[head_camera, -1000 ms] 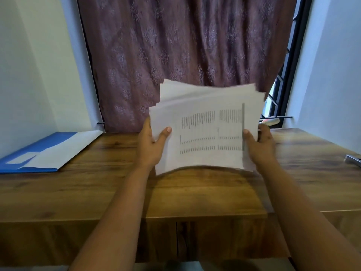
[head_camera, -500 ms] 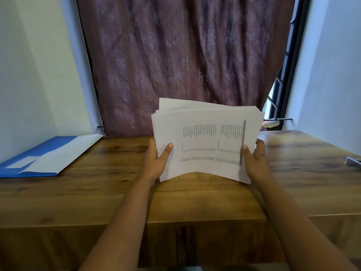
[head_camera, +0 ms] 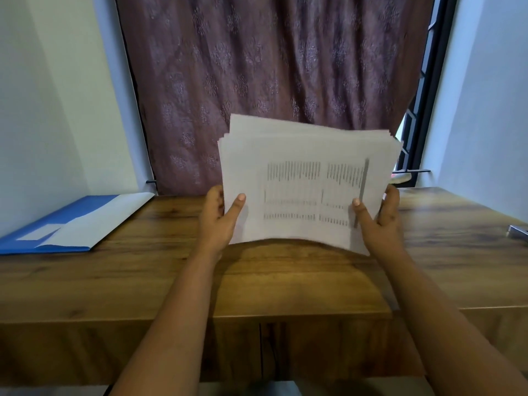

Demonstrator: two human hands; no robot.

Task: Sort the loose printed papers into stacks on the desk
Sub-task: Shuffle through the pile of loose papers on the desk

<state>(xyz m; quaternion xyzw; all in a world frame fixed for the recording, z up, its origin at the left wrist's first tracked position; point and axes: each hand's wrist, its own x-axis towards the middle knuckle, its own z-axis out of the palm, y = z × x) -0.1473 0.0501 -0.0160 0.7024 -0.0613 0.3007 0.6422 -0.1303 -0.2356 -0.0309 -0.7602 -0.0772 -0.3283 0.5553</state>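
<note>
A loose bundle of printed papers stands nearly upright above the middle of the wooden desk, its top sheet showing blurred columns of text. My left hand grips the bundle's left edge, thumb on the front and fingers behind. My right hand grips the right edge the same way. The sheets are unevenly fanned at the top and left edges, and the lower edge bows upward above the desk.
A blue folder with a white sheet lies at the desk's back left. A small metallic object sits at the right edge. A maroon curtain hangs behind, with a window frame to its right.
The paper bundle dropped toward the desk half a second ago and has now risen slightly again, both hands keeping their grip on its sides.
</note>
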